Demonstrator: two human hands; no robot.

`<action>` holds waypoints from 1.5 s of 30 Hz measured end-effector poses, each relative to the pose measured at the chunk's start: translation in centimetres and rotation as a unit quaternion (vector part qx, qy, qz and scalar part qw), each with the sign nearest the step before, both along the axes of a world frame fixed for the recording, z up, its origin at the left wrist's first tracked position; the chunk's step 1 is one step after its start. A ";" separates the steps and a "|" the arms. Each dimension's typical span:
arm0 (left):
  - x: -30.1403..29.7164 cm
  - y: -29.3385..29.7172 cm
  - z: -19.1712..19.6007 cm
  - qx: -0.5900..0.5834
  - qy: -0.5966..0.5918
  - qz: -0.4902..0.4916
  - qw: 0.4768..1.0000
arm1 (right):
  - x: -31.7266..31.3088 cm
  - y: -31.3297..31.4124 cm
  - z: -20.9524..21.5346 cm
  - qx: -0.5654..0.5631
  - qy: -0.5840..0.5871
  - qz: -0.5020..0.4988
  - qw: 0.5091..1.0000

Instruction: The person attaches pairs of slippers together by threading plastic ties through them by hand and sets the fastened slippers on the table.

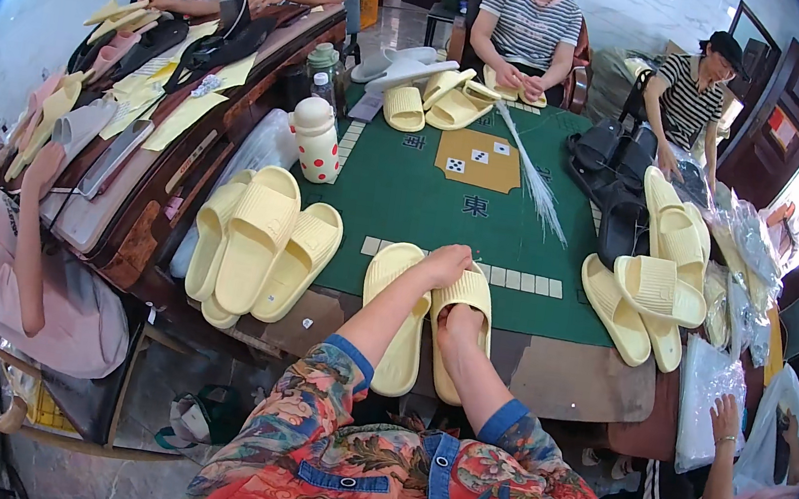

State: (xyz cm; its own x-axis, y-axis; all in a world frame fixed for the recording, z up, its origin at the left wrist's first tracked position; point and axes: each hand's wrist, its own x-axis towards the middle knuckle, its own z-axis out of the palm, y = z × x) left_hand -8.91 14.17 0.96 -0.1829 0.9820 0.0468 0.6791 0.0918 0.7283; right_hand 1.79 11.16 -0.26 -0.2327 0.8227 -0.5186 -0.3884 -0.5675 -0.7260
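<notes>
The pale yellow slipper (473, 294) lay on the green-topped surface (377, 208) directly under both grips, its toe pointing away from the person. The left grip (450, 265) was bent over its toe end, the fingers drawn close together; whether they pinched the slipper could not be told. The right grip (459, 324) was tucked into the foot opening beneath the strap, its fingertips hidden, so its spread could not be told either.

Just to the left of the right grip, a second yellow slipper (400, 353) lay alongside, crossed by the left forearm. A row of pale tiles (522, 282) ran to the right of the left grip. Beyond that grip lay a brown square panel (477, 164) with dice printed on it, and a bundle of white strands (535, 185) ahead to its right.

Well to the left of the grips rested a yellow slipper group (263, 221), with a red-dotted white bottle (315, 145) behind it. Well to the right lay another yellow pile (662, 287), near black slippers (620, 183). Farthest ahead, a seated co-worker in a striped top (530, 24) had both hands at yellow slippers.
</notes>
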 end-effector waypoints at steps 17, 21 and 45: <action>-1.6 -2.3 2.2 0.284 -0.156 0.269 0.907 | 9.9 -4.0 3.2 0.398 -0.041 0.209 0.892; -0.3 -3.1 3.4 0.257 -0.117 0.214 0.935 | 6.0 1.7 6.2 0.572 -0.108 0.143 0.801; 0.4 -3.7 0.0 0.232 -0.199 0.237 0.922 | -0.8 8.2 3.4 0.422 -0.154 0.212 0.868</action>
